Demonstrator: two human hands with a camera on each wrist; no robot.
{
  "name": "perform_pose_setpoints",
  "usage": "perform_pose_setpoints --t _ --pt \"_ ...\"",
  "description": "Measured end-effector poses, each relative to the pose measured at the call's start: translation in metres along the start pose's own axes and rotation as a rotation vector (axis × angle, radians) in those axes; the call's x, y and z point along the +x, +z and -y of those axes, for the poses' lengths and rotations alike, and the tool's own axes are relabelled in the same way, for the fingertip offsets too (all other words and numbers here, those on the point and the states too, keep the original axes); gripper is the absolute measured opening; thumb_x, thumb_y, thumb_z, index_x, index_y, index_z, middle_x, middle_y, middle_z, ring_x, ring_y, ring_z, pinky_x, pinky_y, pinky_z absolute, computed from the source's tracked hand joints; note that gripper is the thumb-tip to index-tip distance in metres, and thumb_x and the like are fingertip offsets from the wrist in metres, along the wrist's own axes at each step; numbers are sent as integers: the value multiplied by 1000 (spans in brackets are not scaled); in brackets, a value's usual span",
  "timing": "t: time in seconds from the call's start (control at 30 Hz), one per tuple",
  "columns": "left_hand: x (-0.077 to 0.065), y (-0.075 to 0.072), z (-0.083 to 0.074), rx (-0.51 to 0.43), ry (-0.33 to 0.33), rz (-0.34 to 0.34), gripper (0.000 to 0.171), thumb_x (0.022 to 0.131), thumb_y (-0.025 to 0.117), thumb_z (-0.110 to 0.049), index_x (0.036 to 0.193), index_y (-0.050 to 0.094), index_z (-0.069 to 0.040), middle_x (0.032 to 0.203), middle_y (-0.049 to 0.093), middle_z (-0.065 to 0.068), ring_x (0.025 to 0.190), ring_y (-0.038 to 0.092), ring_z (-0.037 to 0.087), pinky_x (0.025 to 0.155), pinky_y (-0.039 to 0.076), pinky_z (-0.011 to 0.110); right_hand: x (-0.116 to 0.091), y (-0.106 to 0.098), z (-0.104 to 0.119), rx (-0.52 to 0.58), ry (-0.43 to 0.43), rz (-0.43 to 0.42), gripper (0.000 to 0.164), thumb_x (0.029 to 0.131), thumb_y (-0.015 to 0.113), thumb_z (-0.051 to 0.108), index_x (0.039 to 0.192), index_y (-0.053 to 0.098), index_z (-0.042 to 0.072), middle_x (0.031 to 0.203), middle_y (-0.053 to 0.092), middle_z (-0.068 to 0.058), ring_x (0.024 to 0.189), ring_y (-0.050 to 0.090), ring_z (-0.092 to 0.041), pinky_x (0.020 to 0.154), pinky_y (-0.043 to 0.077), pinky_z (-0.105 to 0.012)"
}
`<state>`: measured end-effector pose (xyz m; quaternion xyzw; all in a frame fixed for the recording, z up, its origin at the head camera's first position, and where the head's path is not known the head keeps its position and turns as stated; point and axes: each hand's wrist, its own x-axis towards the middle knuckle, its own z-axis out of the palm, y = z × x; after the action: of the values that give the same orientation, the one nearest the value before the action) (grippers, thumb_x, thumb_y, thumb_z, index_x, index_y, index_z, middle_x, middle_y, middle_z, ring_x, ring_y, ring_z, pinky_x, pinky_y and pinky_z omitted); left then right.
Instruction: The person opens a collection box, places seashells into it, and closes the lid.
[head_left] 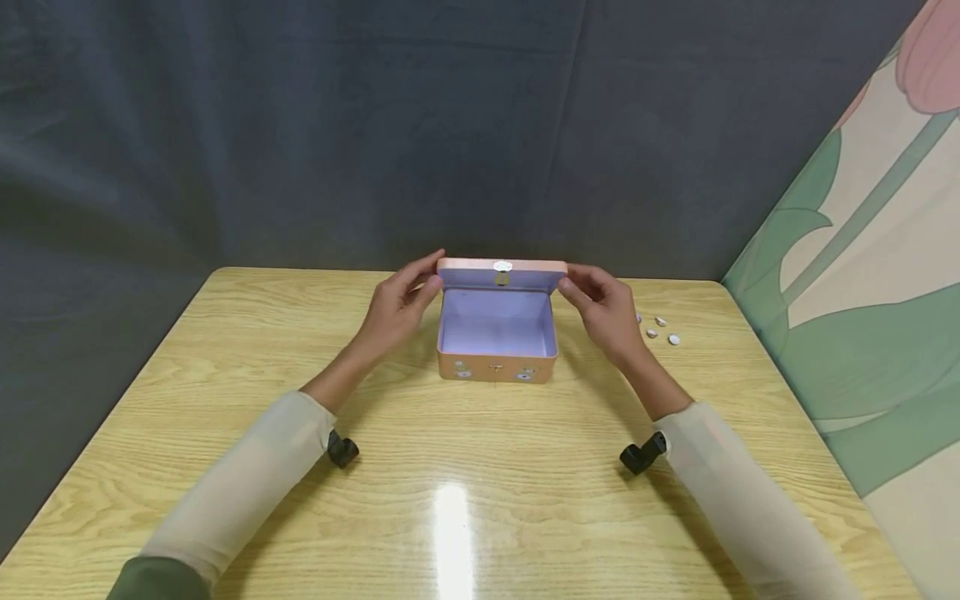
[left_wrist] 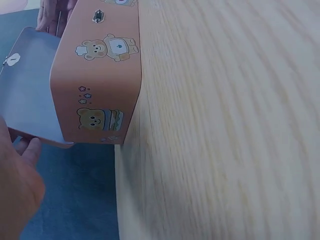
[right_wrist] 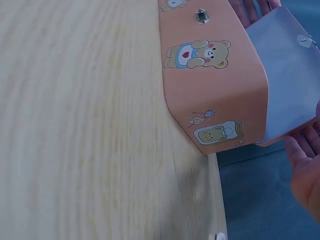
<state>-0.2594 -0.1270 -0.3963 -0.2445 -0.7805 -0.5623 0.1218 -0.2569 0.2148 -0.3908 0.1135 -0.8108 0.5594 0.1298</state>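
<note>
An orange tin box (head_left: 480, 372) with a lilac inside stands at the far side of the table, its hinged lid (head_left: 468, 276) raised and nothing visible inside. My left hand (head_left: 397, 307) pinches the lid's left end, thumb in front and fingers behind. At the opposite end, my right hand (head_left: 609, 317) holds the lid the same way. Bear pictures decorate the box wall (left_wrist: 100, 72) in the left wrist view. The right wrist view shows more bears on the box (right_wrist: 220, 87) and a metal catch (right_wrist: 202, 16) on its front. A clasp (head_left: 502, 267) sits on the lid's front edge.
Several small whitish pieces (head_left: 674, 339) lie on the wooden table (head_left: 390, 500), right of my right hand. A dark curtain (head_left: 375, 133) hangs behind the table's back edge. Along the right side runs a flower-patterned panel (head_left: 885, 350).
</note>
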Motion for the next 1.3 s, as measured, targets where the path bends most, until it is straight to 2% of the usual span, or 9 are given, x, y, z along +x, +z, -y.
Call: perform_pose_setpoints --t 0.17,0.33,0.5,0.63,0.73,0.83,1.0,1.23,1.3 --pt "4 2 5 -16 -38 -15 52 118 60 -13 170 51 -11 166 62 15 149 65 35 121 59 43 9 4 -2 215 63 -28 31 112 73 14 134 69 -7 108 77 11 103 73 -1 96 64 -14" --pt "7 4 8 -52 -51 -5 54 120 55 -12 173 44 -9 176 49 13 160 55 33 126 53 41 14 9 -4 337 81 -36 20 112 71 12 126 67 -2 103 75 8 101 77 -5 98 67 -19" --pt "8 6 9 -39 -87 46 57 122 50 -18 177 33 -12 184 33 5 169 40 28 136 41 43 17 10 -4 337 88 -36 32 114 66 11 136 64 -12 104 76 8 103 77 -6 99 66 -17" --pt "8 7 12 -15 -134 85 62 123 48 -24 179 24 -15 187 25 4 172 33 26 141 34 45 16 11 -3 310 108 -26 42 117 63 16 148 63 -12 125 78 -10 114 77 -9 103 64 -17" --pt "9 7 15 -8 -169 107 66 123 49 -25 181 20 -16 188 21 3 174 29 25 143 30 44 16 13 -2 289 128 10 47 119 59 21 157 60 -6 152 69 -23 136 73 -18 114 60 -21" --pt "10 8 16 -21 -184 121 67 123 47 -24 181 16 -14 189 16 4 175 25 25 145 25 45 18 15 -2 289 138 67 51 121 53 24 166 52 -2 170 55 -23 158 57 -28 128 51 -33" --pt "12 8 20 -66 -214 144 69 124 45 -27 182 11 -14 191 10 3 177 17 25 146 19 45 23 19 -3 299 155 138 57 123 47 27 172 39 -1 182 39 -17 169 40 -33 140 35 -50" --pt "21 10 60 -138 -274 150 78 120 45 -52 182 13 -18 191 11 0 177 16 22 148 3 49 26 24 -8 269 221 192 61 124 43 31 173 34 -4 186 30 -12 172 34 -32 144 30 -45" --pt "22 11 62 -155 -295 154 78 121 44 -52 182 13 -16 191 11 2 178 16 24 148 1 49 26 25 -10 268 243 198 62 124 42 32 173 33 -5 186 30 -13 172 33 -32 144 30 -45"
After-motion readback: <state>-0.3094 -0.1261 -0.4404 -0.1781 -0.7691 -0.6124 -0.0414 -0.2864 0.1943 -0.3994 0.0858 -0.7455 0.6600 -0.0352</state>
